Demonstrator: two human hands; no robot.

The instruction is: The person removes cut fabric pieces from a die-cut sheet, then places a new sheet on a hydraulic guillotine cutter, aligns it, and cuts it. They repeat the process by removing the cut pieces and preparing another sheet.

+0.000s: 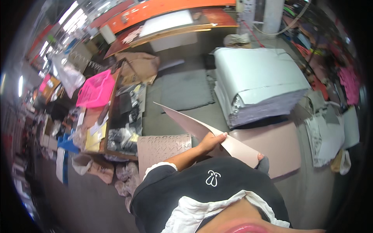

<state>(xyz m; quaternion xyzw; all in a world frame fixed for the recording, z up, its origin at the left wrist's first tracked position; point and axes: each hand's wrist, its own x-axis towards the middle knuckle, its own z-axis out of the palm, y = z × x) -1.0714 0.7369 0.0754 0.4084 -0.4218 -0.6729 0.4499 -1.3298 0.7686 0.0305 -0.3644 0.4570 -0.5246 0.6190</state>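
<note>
Pale pink sheet: the pale pink sheet (239,149) is held up in front of the person's dark shirt, tilted, its long pointed end reaching out to the far left.
Left hand: the left hand (211,142) pinches the sheet at mid-length, thumb on the upper face.
Right hand: the right hand (262,158) pinches the near right end, thumb tip showing; its other fingers are mostly hidden.
Sheet tip: over grey floor, near the close corner of a dark flat mat (186,91).
Right edge: a pink stack (278,149) lies just beyond the right hand.
Far right: a bulky pale grey stack (264,75) blocks the space ahead.
Left edge: a cut-out pink sheet (163,149) lies beside the left forearm; beyond it, a pink basket (95,90).
Room: grey floor (223,121) shows between mat and pale stack.
Back: an orange-edged bench (221,17) spans the far side.
</note>
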